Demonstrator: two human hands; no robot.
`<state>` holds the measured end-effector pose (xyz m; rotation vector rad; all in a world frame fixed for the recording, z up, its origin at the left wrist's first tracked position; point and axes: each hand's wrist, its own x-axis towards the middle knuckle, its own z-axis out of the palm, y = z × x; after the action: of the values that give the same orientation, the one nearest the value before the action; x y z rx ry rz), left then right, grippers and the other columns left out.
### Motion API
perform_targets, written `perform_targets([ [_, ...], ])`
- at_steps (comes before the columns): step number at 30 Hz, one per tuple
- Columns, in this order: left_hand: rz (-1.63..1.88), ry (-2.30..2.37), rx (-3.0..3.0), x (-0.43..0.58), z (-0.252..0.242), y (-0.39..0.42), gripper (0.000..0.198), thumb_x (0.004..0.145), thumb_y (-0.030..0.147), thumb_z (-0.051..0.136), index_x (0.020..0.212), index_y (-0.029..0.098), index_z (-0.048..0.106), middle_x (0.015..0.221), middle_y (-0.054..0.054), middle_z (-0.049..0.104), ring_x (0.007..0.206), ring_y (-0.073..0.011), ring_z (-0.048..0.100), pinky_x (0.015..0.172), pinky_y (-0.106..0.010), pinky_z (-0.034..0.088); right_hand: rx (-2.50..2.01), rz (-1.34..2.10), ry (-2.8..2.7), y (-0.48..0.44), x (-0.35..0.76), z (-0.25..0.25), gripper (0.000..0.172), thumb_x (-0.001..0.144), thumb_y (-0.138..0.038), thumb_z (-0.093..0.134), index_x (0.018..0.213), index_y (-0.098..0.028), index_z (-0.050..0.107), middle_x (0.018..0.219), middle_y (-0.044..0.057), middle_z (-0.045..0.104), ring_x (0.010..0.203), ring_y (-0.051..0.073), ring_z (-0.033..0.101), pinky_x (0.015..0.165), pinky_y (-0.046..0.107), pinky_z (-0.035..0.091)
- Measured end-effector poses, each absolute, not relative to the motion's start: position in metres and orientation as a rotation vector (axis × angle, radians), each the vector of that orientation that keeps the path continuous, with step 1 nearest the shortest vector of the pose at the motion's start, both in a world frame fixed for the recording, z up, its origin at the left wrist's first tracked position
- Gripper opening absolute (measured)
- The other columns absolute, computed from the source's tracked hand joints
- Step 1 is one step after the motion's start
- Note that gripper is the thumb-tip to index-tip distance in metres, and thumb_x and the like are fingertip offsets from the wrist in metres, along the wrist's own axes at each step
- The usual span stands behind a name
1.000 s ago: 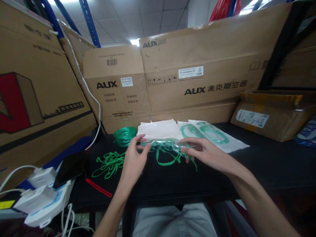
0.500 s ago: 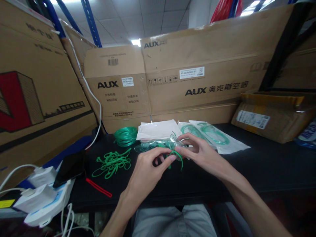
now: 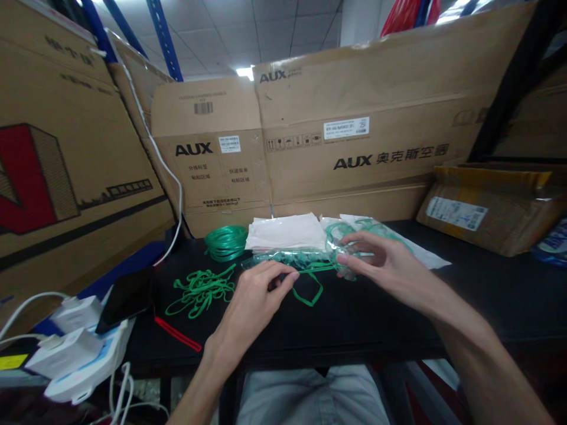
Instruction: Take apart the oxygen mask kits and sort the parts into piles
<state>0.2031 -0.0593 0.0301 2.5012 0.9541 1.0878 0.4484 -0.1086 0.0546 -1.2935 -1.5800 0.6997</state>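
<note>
A thin green cord (image 3: 316,270) is drawn out between my two hands, with a slack loop hanging below it over the black table. My left hand (image 3: 259,289) pinches the cord between thumb and forefinger. At the cord's other end my right hand (image 3: 381,254) grips a clear plastic piece (image 3: 334,245), whose exact kind I cannot make out. Behind the hands lies a long clear plastic bag (image 3: 283,257) with small greenish pieces in it. A tangled heap of green cord (image 3: 201,292) rests left of my left hand.
A coil of green tubing (image 3: 225,242) sits beside white sheets (image 3: 286,232). Flat packs with green tubing (image 3: 376,227) lie at the back right, near a taped carton (image 3: 478,206). At left are a phone (image 3: 126,301), a red strap (image 3: 177,333) and a power strip (image 3: 84,366).
My hands have moved apart, the right one to the right with the clear plastic piece. The green cord now stretches between them, with a loop hanging down.
</note>
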Motion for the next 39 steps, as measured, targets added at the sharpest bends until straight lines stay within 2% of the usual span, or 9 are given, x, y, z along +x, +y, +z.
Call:
perform_targets([
  [4, 1.126, 0.869, 2.454, 0.211, 0.031, -0.069, 0.021, 0.09, 0.032, 0.07, 0.109, 0.025, 0.073, 0.098, 0.002, 0.074, 0.074, -0.0134, 0.063, 0.075, -0.024, 0.048, -1.288, 0.71, -1.638, -0.108, 0.433, 0.05, 0.035, 0.085, -0.048, 0.07, 0.106, -0.021, 0.062, 0.096, 0.003, 0.073, 0.084, 0.023, 0.074, 0.071, 0.03, 0.058],
  [8, 1.121, 0.768, 2.48, 0.215, 0.031, -0.073, 0.009, 0.092, 0.024, 0.068, 0.095, 0.021, 0.075, 0.095, 0.002, 0.076, 0.084, -0.0145, 0.066, 0.081, -0.024, 0.048, -1.266, 0.704, -1.682, -0.107, 0.423, 0.046, 0.033, 0.085, -0.047, 0.07, 0.104, -0.021, 0.064, 0.102, 0.004, 0.071, 0.088, 0.022, 0.072, 0.078, 0.032, 0.058],
  [15, 1.066, 0.897, 2.438, 0.202, 0.031, -0.057, 0.01, 0.092, 0.024, 0.067, 0.088, 0.022, 0.076, 0.092, 0.001, 0.075, 0.084, -0.0153, 0.067, 0.079, -0.024, 0.048, -1.351, 0.615, -1.601, -0.114, 0.448, 0.058, 0.039, 0.086, -0.053, 0.068, 0.109, -0.022, 0.061, 0.091, 0.004, 0.075, 0.076, 0.024, 0.074, 0.068, 0.034, 0.058],
  [20, 1.169, 0.914, 2.104, 0.211, 0.032, -0.064, 0.013, 0.089, 0.032, 0.071, 0.095, 0.024, 0.078, 0.088, 0.001, 0.076, 0.075, -0.0147, 0.068, 0.068, -0.022, 0.049, -1.269, 0.757, -1.731, -0.118, 0.443, 0.06, 0.037, 0.086, -0.049, 0.069, 0.112, -0.023, 0.062, 0.097, 0.003, 0.072, 0.081, 0.022, 0.073, 0.073, 0.032, 0.058],
  [27, 0.994, 0.932, 1.886, 0.223, 0.024, -0.069, 0.02, 0.085, 0.037, 0.072, 0.092, 0.019, 0.078, 0.081, -0.002, 0.076, 0.073, -0.017, 0.068, 0.065, -0.022, 0.05, -1.224, 0.763, -1.798, -0.119, 0.43, 0.057, 0.033, 0.087, -0.044, 0.07, 0.113, -0.024, 0.065, 0.108, 0.004, 0.068, 0.092, 0.021, 0.067, 0.081, 0.031, 0.056],
  [31, 0.951, 0.918, 1.818, 0.223, 0.023, -0.067, 0.022, 0.085, 0.037, 0.071, 0.092, 0.017, 0.077, 0.077, -0.001, 0.074, 0.068, -0.0148, 0.064, 0.06, -0.021, 0.047, -1.189, 0.804, -1.814, -0.121, 0.432, 0.058, 0.033, 0.088, -0.044, 0.069, 0.114, -0.025, 0.065, 0.108, 0.003, 0.066, 0.086, 0.019, 0.066, 0.075, 0.028, 0.054],
  [36, 0.874, 0.875, 1.86, 0.222, 0.028, -0.071, 0.023, 0.088, 0.037, 0.066, 0.086, 0.016, 0.077, 0.071, 0.001, 0.069, 0.064, -0.0128, 0.058, 0.058, -0.02, 0.041, -1.215, 0.786, -1.864, -0.122, 0.429, 0.058, 0.036, 0.089, -0.048, 0.067, 0.118, -0.027, 0.064, 0.089, 0.0, 0.065, 0.07, 0.016, 0.059, 0.06, 0.026, 0.049],
  [39, 0.856, 0.864, 1.926, 0.221, 0.029, -0.074, 0.023, 0.09, 0.038, 0.065, 0.089, 0.017, 0.077, 0.078, 0.0, 0.072, 0.07, -0.0144, 0.062, 0.063, -0.021, 0.044, -1.22, 0.729, -1.834, -0.121, 0.432, 0.058, 0.037, 0.089, -0.048, 0.067, 0.118, -0.026, 0.066, 0.09, 0.001, 0.067, 0.074, 0.018, 0.062, 0.064, 0.027, 0.051],
])
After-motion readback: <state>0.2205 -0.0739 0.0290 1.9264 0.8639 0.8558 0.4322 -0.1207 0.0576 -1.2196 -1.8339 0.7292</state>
